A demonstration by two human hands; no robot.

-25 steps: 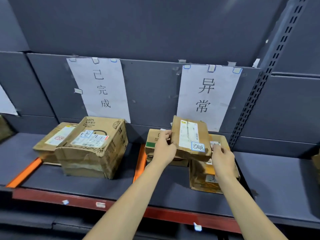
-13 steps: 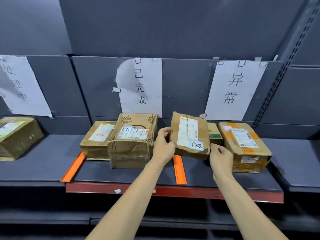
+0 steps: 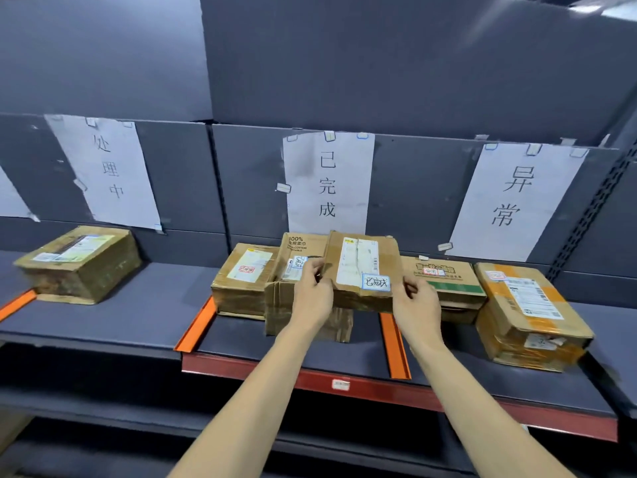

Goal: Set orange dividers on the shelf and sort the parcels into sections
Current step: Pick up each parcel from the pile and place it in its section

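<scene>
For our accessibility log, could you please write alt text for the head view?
Both hands, left hand and right hand, hold a flat parcel above the shelf, between two orange dividers, under paper signs.

We cannot read the small print on the held parcel's [image 3: 362,270] white label; it is too fine. That parcel and the left hand [image 3: 312,298] hide much of the box [image 3: 303,305] behind them, including most of its label. The left orange divider [image 3: 15,305] is cut off by the frame's left edge, as is a paper sheet [image 3: 13,201] on the back wall. We see the right hand's [image 3: 418,301] fingertips only partly, tucked behind the parcel's edge. The far-right box [image 3: 531,315] is motion-blurred.
</scene>
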